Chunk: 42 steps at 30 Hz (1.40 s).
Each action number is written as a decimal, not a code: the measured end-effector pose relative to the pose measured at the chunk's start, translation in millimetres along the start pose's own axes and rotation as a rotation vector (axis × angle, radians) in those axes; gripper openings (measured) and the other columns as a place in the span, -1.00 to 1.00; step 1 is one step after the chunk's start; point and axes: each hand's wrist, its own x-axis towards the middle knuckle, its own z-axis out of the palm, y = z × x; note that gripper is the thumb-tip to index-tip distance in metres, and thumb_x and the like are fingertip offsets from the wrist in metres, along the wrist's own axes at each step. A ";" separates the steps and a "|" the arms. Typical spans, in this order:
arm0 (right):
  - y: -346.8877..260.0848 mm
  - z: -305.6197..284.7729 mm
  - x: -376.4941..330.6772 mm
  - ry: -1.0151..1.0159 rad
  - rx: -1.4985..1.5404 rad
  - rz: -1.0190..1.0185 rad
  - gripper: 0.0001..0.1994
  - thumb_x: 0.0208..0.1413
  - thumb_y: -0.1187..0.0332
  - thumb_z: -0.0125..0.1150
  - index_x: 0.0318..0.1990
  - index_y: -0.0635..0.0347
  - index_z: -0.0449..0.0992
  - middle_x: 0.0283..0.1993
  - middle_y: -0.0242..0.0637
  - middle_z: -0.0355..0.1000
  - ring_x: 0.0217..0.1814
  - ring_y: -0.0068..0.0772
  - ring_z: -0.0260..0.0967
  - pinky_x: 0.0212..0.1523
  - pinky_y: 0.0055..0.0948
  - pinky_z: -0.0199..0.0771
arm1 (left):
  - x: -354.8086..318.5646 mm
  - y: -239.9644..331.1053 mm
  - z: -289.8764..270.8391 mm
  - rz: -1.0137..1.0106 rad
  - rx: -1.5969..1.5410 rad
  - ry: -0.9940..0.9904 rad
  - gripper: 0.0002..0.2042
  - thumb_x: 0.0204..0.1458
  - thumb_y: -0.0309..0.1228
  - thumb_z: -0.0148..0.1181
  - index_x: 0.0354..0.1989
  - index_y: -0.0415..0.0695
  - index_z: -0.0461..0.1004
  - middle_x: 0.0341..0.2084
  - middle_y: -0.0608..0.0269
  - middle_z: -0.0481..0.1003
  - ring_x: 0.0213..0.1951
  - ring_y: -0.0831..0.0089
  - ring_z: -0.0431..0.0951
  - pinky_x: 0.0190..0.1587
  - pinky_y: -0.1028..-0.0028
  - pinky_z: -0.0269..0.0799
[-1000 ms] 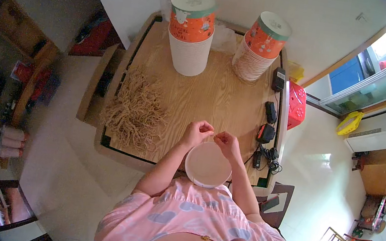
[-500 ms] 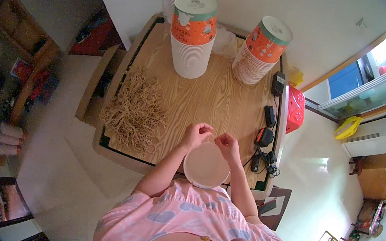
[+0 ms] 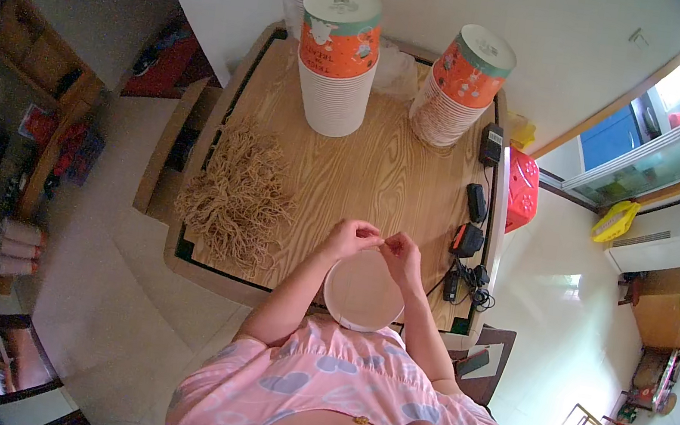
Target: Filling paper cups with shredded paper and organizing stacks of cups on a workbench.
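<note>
A round white paper bucket (image 3: 364, 292) stands in front of my body at the table's near edge, and I look into its pale inside. At its far rim my left hand (image 3: 351, 238) is closed in a pinch. My right hand (image 3: 403, 260) pinches too, its fingertips almost meeting those of the left. Whatever lies between the fingers is too small to make out. To the left of my hands spreads a loose heap of tan twine pieces (image 3: 238, 198), tangled on the wooden table (image 3: 353, 184).
Upside-down stacks of printed buckets, a left stack (image 3: 339, 65) and a right stack (image 3: 462, 86), stand at the back of the table. Black adapters (image 3: 466, 241) and cables (image 3: 481, 289) line its right edge. A red plastic stool (image 3: 521, 190) stands beyond that edge.
My fingertips have drawn slightly closer together over the bucket's far rim. The bucket, twine heap and stacks stay where they were.
</note>
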 end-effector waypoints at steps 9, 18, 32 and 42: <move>-12.0 -0.5 -1.2 -0.007 0.003 -0.050 -0.90 -0.12 0.44 0.20 -0.50 0.28 0.43 -0.58 -0.35 0.38 -0.51 -0.63 0.25 -0.45 -0.56 0.31 | 5.9 -2.2 15.4 0.147 0.304 0.204 -0.90 -0.08 -0.43 0.15 -0.51 -0.21 0.45 -0.60 0.30 0.47 -0.56 0.58 0.43 -0.50 0.52 0.33; -18.4 -11.4 9.4 -0.266 0.341 0.164 -0.82 -0.01 0.33 0.13 -0.50 0.27 0.43 -0.59 -0.50 0.31 -0.53 -0.69 0.19 -0.54 -0.63 0.20 | 8.9 -12.1 13.9 0.144 0.193 0.239 -0.87 -0.14 -0.39 0.18 -0.50 -0.20 0.46 -0.61 0.13 0.48 -0.54 0.33 0.49 -0.46 0.42 0.36; 22.4 -9.9 24.4 -0.391 0.570 0.425 -0.89 0.00 0.35 0.09 -0.39 0.20 0.42 -0.50 -0.48 0.31 -0.48 -0.67 0.23 -0.51 -0.66 0.23 | 5.9 -20.7 11.9 0.042 0.276 0.102 -0.93 -0.07 -0.49 0.10 -0.52 -0.21 0.40 -0.61 0.33 0.44 -0.54 0.59 0.40 -0.46 0.54 0.33; 11.6 -15.6 1.2 -0.446 0.293 0.110 -0.87 -0.01 0.37 0.11 -0.39 0.25 0.41 -0.45 -0.46 0.36 -0.42 -0.66 0.26 -0.43 -0.62 0.29 | -0.7 -46.4 -11.4 -0.256 0.059 0.188 -0.94 -0.05 -0.49 0.02 -0.48 -0.19 0.40 -0.59 0.21 0.49 -0.54 0.48 0.50 -0.47 0.48 0.42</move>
